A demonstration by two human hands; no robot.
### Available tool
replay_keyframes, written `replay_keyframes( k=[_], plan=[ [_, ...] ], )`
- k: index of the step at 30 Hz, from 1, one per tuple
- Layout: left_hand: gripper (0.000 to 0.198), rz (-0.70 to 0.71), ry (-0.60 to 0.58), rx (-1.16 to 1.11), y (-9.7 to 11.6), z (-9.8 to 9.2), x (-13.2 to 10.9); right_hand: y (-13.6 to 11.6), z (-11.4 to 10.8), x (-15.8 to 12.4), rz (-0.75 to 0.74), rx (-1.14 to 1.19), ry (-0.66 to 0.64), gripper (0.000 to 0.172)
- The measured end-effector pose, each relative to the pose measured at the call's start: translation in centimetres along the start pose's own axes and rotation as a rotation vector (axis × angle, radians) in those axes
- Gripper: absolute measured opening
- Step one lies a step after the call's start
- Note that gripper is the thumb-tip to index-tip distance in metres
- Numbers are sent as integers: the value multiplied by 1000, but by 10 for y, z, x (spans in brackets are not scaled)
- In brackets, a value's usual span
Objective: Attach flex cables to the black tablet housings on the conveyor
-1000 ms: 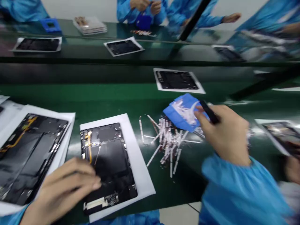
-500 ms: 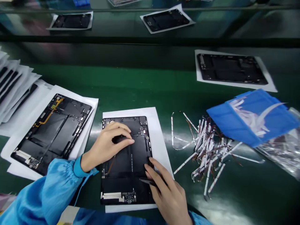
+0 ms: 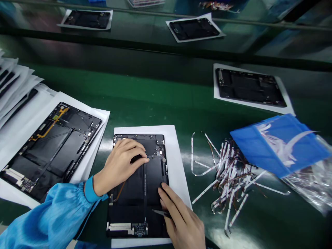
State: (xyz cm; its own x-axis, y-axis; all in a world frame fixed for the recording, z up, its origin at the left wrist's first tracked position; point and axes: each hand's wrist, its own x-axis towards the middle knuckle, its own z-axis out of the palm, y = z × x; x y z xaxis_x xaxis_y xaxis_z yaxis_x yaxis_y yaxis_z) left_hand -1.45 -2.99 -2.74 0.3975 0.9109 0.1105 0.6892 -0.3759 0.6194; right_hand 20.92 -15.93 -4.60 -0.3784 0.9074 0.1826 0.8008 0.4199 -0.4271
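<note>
An opened black tablet housing (image 3: 154,180) lies on a white paper sheet (image 3: 178,166) in front of me. Over its upper half, my left hand (image 3: 124,159) has thumb and index fingertip pinched at the top end of a dark flat ribbon cable (image 3: 145,186). What sits between those fingertips is too small to make out. An orange-brown thin cable (image 3: 120,191) shows below that hand. At the housing's lower right edge, my right hand (image 3: 181,218) rests with fingers on the rim. It holds dark tweezers (image 3: 162,213), their tips pointing left over the housing.
Another opened housing (image 3: 52,148) lies on paper at left, beside stacked sheets and housings (image 3: 15,90). To the right are a heap of white and brown strips (image 3: 230,176), a blue tray (image 3: 249,145) and clear plastic bags (image 3: 311,183). Another housing (image 3: 251,88) lies farther back.
My view has shifted slightly, so the bench things appear displaced. The left thumb and index fingertip are closer together over the cable's end. The right hand keeps the tweezers at the lower right edge.
</note>
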Motion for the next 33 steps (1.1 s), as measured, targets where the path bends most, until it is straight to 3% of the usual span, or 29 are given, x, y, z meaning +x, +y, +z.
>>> replay_keyframes(
  k=[8, 33],
  plan=[
    [6, 18, -6, 22, 0, -2, 2, -2, 0, 0, 26, 0, -29, 58],
    [5, 37, 4, 54, 1, -3, 3, -4, 1, 10, 2, -25, 66, 48]
  ],
)
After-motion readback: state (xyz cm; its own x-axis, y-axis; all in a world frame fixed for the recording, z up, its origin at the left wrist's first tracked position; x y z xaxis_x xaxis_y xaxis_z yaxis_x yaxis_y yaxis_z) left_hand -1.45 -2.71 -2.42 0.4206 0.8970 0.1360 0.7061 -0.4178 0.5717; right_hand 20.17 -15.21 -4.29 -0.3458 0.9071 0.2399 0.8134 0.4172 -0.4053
